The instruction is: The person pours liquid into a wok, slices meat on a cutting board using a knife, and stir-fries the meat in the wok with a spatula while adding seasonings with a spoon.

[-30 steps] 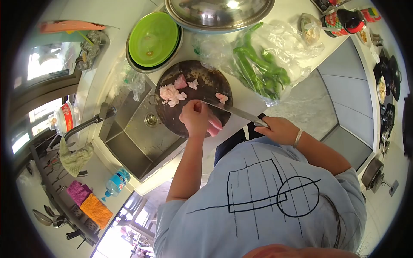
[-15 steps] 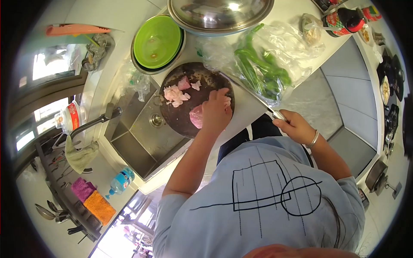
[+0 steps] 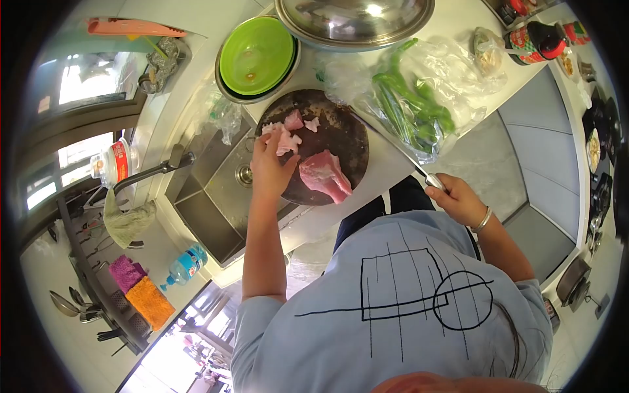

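Observation:
A round dark cutting board (image 3: pixel 350 141) spans the sink's edge. On it a large chunk of raw meat (image 3: pixel 322 175) lies near the front, and a pile of pale meat pieces (image 3: pixel 283 139) sits at the left with two small bits beside it. My left hand (image 3: pixel 270 169) is at the pile, its thumb and fingers apart around the near side of the pieces. In my right hand (image 3: pixel 458 198) is a kitchen knife (image 3: pixel 400 145), gripped by its handle. Its blade points up and left, with the tip by the board's right edge.
Behind the board stand a green bowl (image 3: pixel 257 56) and a metal lid (image 3: pixel 357 19). Green peppers (image 3: pixel 409 105) in a plastic bag lie right of the board. The sink (image 3: pixel 216 196) with its faucet (image 3: pixel 154 175) is at left. Sauce bottles (image 3: pixel 537 42) stand far right.
My left hand has moved left from the large meat chunk to the pale pieces, leaving the chunk uncovered. My right hand keeps hold of the knife. The whole view has shifted slightly.

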`<state>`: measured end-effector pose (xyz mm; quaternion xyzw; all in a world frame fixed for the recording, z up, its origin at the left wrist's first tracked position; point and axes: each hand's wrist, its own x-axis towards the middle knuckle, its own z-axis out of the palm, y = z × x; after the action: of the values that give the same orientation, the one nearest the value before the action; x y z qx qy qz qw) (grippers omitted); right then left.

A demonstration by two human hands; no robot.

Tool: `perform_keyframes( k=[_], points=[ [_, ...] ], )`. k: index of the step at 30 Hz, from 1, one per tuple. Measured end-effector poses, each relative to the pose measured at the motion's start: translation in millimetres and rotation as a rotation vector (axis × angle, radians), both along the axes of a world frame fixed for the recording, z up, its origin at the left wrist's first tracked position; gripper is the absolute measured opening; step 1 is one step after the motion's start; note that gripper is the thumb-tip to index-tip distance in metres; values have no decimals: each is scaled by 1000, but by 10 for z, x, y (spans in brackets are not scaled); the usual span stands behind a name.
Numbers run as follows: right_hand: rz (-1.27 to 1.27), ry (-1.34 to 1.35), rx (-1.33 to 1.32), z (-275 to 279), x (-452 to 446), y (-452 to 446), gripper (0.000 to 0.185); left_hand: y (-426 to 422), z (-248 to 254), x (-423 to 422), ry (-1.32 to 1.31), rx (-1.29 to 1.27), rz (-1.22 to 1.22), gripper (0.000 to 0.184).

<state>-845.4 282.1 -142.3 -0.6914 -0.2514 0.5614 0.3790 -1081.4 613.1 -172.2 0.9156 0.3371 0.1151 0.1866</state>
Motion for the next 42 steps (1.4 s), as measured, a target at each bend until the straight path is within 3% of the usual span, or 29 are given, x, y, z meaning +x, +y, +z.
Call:
perform_keyframes(
  k=[2, 5, 8, 12, 15, 18, 21, 24, 27, 34, 39, 42],
  points=[
    [7, 1, -4, 11, -19, 20, 35, -36, 18, -100, -65, 26, 43, 44],
    [27, -14, -28, 61, -36, 59, 35, -268, -172, -343, 87, -341, 369, 47],
    [35, -28, -34, 48, -63, 96, 36, -589, -534, -421, -222, -885, 611, 48],
    [61, -24, -15, 42, -111, 156, 35, -671, -599, -236, -101, -971, 560, 57],
    [72, -18, 3, 40, -143, 162, 35, -682, -588, -152, -30, -904, 368, 44],
    [65, -18, 7, 76, -163, 143, 34, -792, -301, -41, -17, -837, 308, 36],
    [54, -16, -18, 77, -162, 105, 33, -774, -341, -121, -19, -863, 318, 38],
    [39, -16, -26, 68, -165, 81, 33, -754, -402, -164, -384, -1314, 460, 35],
    [15, -4, -14, 84, -175, 74, 33, -725, -260, -175, -501, -1441, 439, 32],
    [-29, 51, -20, 81, -171, 64, 33, -758, 437, 61, -684, -1098, 101, 38],
    [-26, 22, -19, 99, -137, 69, 34, -604, 530, 251, -641, -837, -247, 39],
    [-48, 27, -5, 89, -119, 43, 35, -593, 563, 313, -668, -814, -288, 38]
  ],
)
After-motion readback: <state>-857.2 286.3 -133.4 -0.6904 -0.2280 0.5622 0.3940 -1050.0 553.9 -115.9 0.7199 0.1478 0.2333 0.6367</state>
